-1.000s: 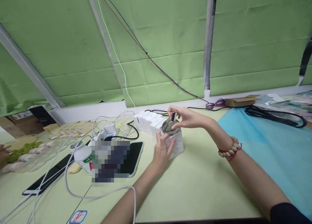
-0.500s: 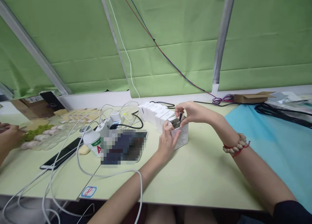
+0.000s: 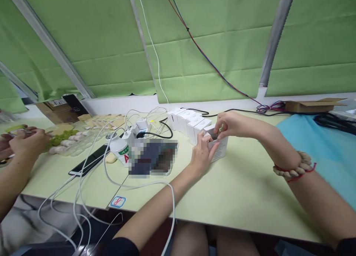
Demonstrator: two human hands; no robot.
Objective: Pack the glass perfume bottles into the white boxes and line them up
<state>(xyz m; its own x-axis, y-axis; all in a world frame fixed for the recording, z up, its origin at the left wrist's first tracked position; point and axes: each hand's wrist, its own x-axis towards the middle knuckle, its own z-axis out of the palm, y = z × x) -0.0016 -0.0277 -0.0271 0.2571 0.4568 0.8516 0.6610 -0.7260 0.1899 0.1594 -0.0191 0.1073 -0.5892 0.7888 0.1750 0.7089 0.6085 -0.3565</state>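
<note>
My left hand [image 3: 202, 154] wraps round the near side of a small white printed box [image 3: 221, 152] standing on the pale green table [image 3: 236, 196]. My right hand [image 3: 229, 124] pinches at the box's open top, where only a dark bit of the glass bottle [image 3: 214, 136] shows, sunk inside. A row of several closed white boxes [image 3: 187, 122] stands just behind and to the left.
A white small bottle [image 3: 119, 152], a black phone [image 3: 89, 163], a charger block [image 3: 139, 128] and white cables lie at the left. Another person's hands [image 3: 20, 143] work at the far left. A blue cloth [image 3: 328, 144] and a cardboard box [image 3: 311, 105] are at the right.
The glass bottle has gone down from above the box into it, my right hand following. The view has shifted, and another person's hands have come into sight at the left.
</note>
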